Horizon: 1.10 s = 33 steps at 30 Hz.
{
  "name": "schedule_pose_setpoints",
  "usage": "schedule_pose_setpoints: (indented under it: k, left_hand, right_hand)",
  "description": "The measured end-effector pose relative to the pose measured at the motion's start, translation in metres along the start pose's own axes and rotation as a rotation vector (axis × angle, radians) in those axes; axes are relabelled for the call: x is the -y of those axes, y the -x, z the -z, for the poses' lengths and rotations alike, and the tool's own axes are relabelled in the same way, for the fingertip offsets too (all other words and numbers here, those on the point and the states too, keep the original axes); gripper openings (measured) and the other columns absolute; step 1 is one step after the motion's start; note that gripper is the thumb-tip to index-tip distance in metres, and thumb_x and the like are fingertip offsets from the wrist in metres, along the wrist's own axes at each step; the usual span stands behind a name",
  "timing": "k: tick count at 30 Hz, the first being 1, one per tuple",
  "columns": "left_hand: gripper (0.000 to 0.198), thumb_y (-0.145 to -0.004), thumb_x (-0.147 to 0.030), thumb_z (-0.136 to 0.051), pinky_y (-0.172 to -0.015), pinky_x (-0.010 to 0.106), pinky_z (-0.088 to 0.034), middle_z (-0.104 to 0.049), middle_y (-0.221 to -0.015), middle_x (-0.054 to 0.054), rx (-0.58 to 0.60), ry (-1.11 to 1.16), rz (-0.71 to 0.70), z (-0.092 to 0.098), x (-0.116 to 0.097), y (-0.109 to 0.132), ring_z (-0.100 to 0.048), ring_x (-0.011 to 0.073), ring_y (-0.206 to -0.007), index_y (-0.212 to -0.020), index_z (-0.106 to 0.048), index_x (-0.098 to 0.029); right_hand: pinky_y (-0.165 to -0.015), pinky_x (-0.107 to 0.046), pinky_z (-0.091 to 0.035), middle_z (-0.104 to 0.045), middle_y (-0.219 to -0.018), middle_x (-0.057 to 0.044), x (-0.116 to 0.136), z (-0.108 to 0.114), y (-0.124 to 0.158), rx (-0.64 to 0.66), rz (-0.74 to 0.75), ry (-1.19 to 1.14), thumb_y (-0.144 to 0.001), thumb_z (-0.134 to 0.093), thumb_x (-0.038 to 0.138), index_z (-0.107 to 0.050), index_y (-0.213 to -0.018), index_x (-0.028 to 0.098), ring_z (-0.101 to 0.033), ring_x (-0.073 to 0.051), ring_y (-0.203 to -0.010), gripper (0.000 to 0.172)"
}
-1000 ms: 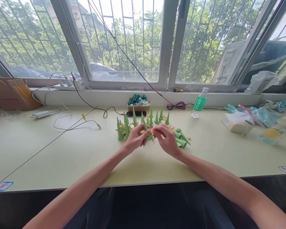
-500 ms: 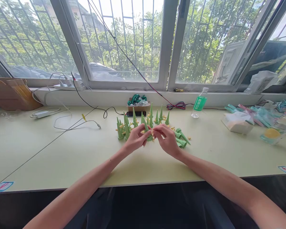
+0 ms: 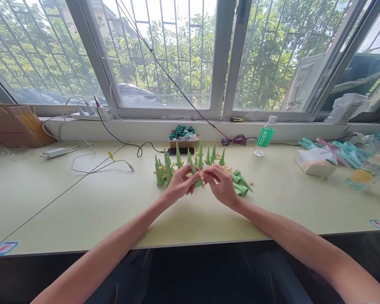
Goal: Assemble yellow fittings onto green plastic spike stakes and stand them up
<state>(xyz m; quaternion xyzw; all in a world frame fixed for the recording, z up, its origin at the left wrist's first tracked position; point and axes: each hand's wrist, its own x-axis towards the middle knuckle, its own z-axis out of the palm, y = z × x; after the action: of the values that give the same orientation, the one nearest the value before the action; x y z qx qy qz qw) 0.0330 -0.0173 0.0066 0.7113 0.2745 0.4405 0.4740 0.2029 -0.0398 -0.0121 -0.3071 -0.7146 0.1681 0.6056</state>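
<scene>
My left hand (image 3: 181,181) is closed around a green plastic cone (image 3: 193,169), which it holds tilted above the table. Fingertips of my right hand (image 3: 221,181) are pinched together at the cone's right side, by a small pale yellow piece (image 3: 202,175) partly hidden by the fingers. Several green cones (image 3: 167,171) stand upright behind and left of my hands, with small yellow pieces sticking out of their sides. To the right of my right hand, more green cones (image 3: 240,185) lie on their sides, near loose yellow pieces.
Behind the cones lie a black phone (image 3: 180,151) and a small cardboard box (image 3: 190,141) holding green material. A water bottle (image 3: 265,137) stands at the back right. White cables (image 3: 95,166) cross the left of the table (image 3: 114,219). Bagged items (image 3: 348,152) and a paper container (image 3: 315,162) sit far right.
My left hand's lower fingers have shifted slightly around the cone, and the cone leans a little more to the left. My right hand stays in nearly the same place.
</scene>
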Motion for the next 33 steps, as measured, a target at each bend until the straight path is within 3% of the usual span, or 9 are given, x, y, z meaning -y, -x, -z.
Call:
schedule_pose_setpoints:
  k: [10,22,33]
  left_hand:
    - [0.030,-0.086,-0.042,-0.062,-0.033,0.019,-0.035,-0.057,-0.081,0.000,-0.001,0.036,0.011,-0.0012,-0.0036,0.0002,-0.053,0.0057,-0.039,-0.095,-0.053,-0.015]
    - [0.031,-0.087,-0.043,-0.060,-0.033,0.018,-0.036,-0.058,-0.078,0.000,0.005,0.071,0.007,-0.0015,-0.0008,-0.0010,-0.055,0.0071,-0.040,-0.094,-0.051,-0.015]
    - [0.031,-0.087,-0.044,-0.060,-0.031,0.017,-0.033,-0.059,-0.077,0.000,0.008,0.024,0.019,-0.0024,0.0015,-0.0012,-0.053,0.0054,-0.039,-0.092,-0.050,-0.016]
  right_hand:
    - [-0.063,-0.027,-0.052,-0.058,-0.084,-0.003,-0.0011,0.0001,-0.0008,-0.009,-0.034,-0.032,-0.092,-0.054,0.026,-0.063,-0.088,0.020,-0.059,-0.012,-0.067,0.011]
    - [-0.064,-0.029,-0.054,-0.063,-0.082,-0.003,-0.0088,-0.0033,0.0005,-0.053,-0.197,-0.189,-0.089,-0.059,0.034,-0.060,-0.088,0.019,-0.062,-0.013,-0.066,0.015]
    - [-0.064,-0.030,-0.054,-0.063,-0.079,-0.001,-0.0086,-0.0042,0.0013,-0.063,-0.198,-0.249,-0.088,-0.061,0.034,-0.059,-0.088,0.020,-0.062,-0.014,-0.065,0.013]
